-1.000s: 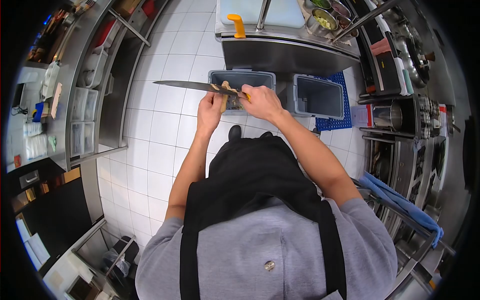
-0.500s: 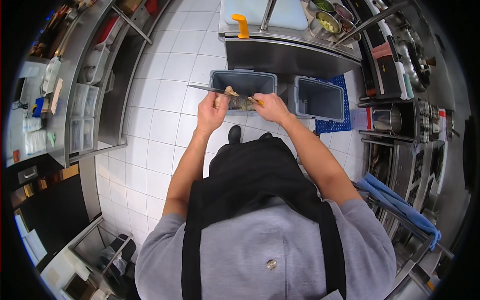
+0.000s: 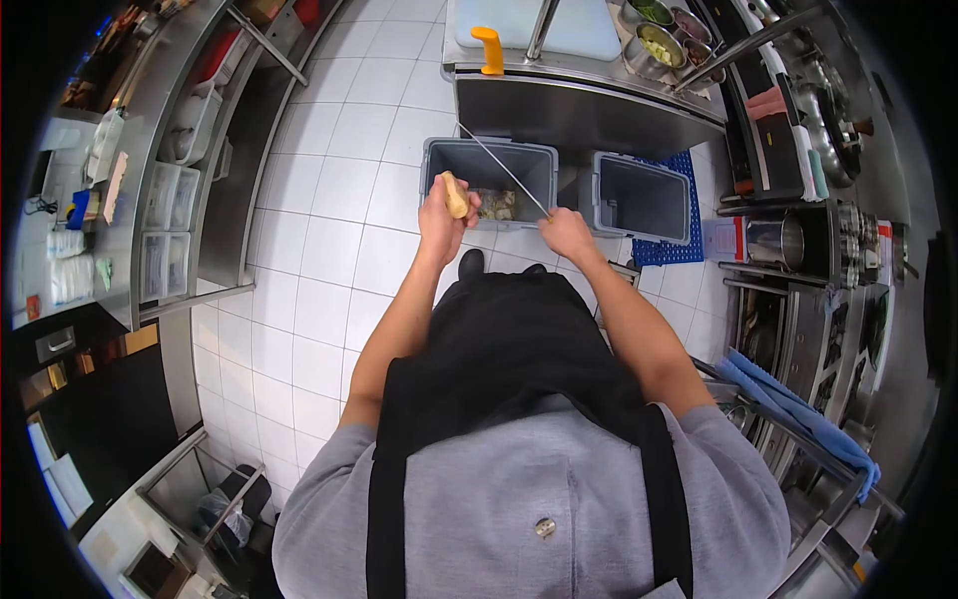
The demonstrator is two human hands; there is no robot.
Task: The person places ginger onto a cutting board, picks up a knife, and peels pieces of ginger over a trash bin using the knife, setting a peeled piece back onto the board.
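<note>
My left hand [image 3: 439,220] is closed around a pale tan, elongated piece of ginger root [image 3: 455,196], held over the left edge of a grey bin [image 3: 426,165]. In my right hand [image 3: 567,235] is a knife [image 3: 499,167]; its long thin blade points up and left across the bin, apart from the ginger. Most of the knife's handle is hidden by my fingers. Peelings and scraps [image 3: 496,205] lie at the bottom of the bin.
A second grey bin [image 3: 644,205] stands on a blue mat [image 3: 679,175] to the right. Ahead is a steel counter [image 3: 589,85] with a white cutting board [image 3: 589,35], a yellow handle [image 3: 488,50] and metal containers [image 3: 654,50]. Shelving [image 3: 225,160] lines the left.
The knife blade has swung from across the ginger to a diagonal, away from it. My left hand has turned the ginger more upright, and my right hand has moved right and down.
</note>
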